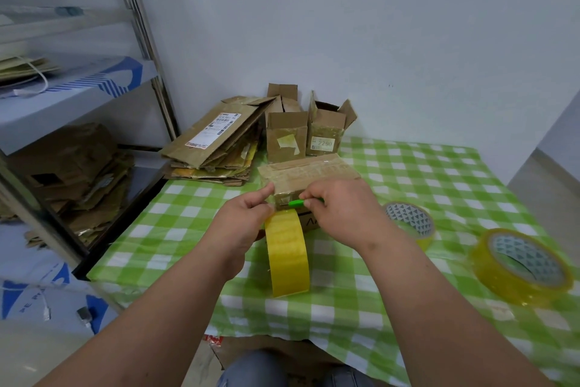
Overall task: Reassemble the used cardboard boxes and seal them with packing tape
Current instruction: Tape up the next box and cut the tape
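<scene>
Left hand (243,214) pinches tape strip (287,258); right hand (342,211) grips green cutter (296,203).

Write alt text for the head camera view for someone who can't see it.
Two hands tape a cardboard box on a green checked table: the left hand holds the tape roll, the right hand a green cutter. Flat cardboard is stacked behind.
</scene>
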Motion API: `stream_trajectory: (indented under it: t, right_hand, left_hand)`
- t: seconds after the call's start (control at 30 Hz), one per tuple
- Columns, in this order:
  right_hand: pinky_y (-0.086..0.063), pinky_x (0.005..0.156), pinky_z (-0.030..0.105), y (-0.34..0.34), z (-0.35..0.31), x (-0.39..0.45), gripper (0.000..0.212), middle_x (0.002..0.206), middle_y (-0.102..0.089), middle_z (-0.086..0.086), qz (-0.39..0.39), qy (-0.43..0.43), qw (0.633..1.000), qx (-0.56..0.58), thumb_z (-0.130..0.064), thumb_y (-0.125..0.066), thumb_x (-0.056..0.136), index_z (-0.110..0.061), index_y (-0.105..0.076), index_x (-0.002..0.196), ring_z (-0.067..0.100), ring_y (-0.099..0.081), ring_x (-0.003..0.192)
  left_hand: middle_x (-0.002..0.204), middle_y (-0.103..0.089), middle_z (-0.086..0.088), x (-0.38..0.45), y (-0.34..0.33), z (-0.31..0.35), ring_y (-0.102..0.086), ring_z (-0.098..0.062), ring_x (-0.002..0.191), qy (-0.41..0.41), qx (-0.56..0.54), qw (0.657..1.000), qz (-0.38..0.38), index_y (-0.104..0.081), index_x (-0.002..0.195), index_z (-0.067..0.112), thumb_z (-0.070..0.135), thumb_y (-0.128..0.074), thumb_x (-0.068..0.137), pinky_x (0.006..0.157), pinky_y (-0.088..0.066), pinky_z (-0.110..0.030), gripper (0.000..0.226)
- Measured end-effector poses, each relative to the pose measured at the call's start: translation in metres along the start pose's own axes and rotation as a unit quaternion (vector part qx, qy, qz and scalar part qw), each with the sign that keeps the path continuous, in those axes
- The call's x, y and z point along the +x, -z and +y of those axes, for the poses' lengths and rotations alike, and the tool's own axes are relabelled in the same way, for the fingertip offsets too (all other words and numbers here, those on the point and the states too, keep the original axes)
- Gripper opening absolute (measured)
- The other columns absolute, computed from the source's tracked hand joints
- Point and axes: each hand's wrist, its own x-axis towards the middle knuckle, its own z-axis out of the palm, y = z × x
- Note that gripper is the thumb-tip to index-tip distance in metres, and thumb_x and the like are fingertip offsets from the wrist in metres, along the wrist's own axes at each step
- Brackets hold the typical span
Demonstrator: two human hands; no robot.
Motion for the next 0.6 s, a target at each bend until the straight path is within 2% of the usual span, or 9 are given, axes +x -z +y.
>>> stream_trajectory:
  t: [0.1,0.3,0.37,0.47,0.6]
  right_hand:
    - [-0.042,0.098,0.041,-0.001,-0.003,0.001,0.022,0.104,-0.071,-0.008,0.003,0.007,1.0,0.001,-0.03,-0.051,0.099,-0.03,-0.071,0.107,0.018,-0.061,0.097]
    - [-0.035,0.1,0.038,0.0,0.008,-0.002,0.022,0.106,-0.071,-0.01,0.02,0.004,1.0,-0.009,-0.031,-0.051,0.1,-0.032,-0.071,0.109,0.014,-0.061,0.102]
    - [-0.036,0.099,0.039,-0.002,0.003,0.0,0.022,0.105,-0.07,-0.008,0.019,0.021,0.999,-0.032,-0.031,-0.051,0.099,-0.031,-0.071,0.108,0.018,-0.06,0.102]
    - [-0.037,0.095,0.038,-0.007,0.002,-0.001,0.021,0.104,-0.069,-0.005,0.007,0.033,0.998,-0.053,-0.031,-0.052,0.099,-0.03,-0.071,0.107,0.02,-0.058,0.103]
    - [-0.039,0.096,0.039,-0.011,0.019,-0.013,0.024,0.107,-0.069,-0.005,0.009,-0.025,0.999,-0.033,-0.031,-0.05,0.1,-0.031,-0.07,0.114,0.019,-0.06,0.104]
  left_hand:
    - [0.131,-0.061,-0.005,0.0,0.001,0.001,-0.058,-0.016,0.097,0.0,-0.003,1.0,0.001,-0.067,0.125,0.03,0.007,-0.058,0.095,0.091,-0.05,-0.035,0.038]
    - [0.134,-0.059,-0.004,0.0,0.0,0.001,-0.059,-0.016,0.099,-0.005,0.003,1.0,-0.005,-0.066,0.127,0.028,0.007,-0.058,0.096,0.102,-0.049,-0.042,0.038]
    - [0.125,-0.064,-0.005,0.002,0.0,0.001,-0.059,-0.016,0.096,-0.002,0.003,1.0,-0.005,-0.066,0.128,0.028,0.006,-0.058,0.095,0.099,-0.05,-0.04,0.04]
    - [0.094,-0.061,0.001,0.002,0.0,0.0,-0.058,-0.012,0.084,-0.007,0.002,1.0,-0.018,-0.063,0.132,0.025,0.004,-0.059,0.095,0.086,-0.049,-0.03,0.043]
    - [0.095,-0.059,0.007,0.003,0.002,-0.002,-0.057,-0.012,0.089,-0.008,0.004,1.0,-0.023,-0.062,0.133,0.027,0.004,-0.058,0.095,0.094,-0.047,-0.033,0.044]
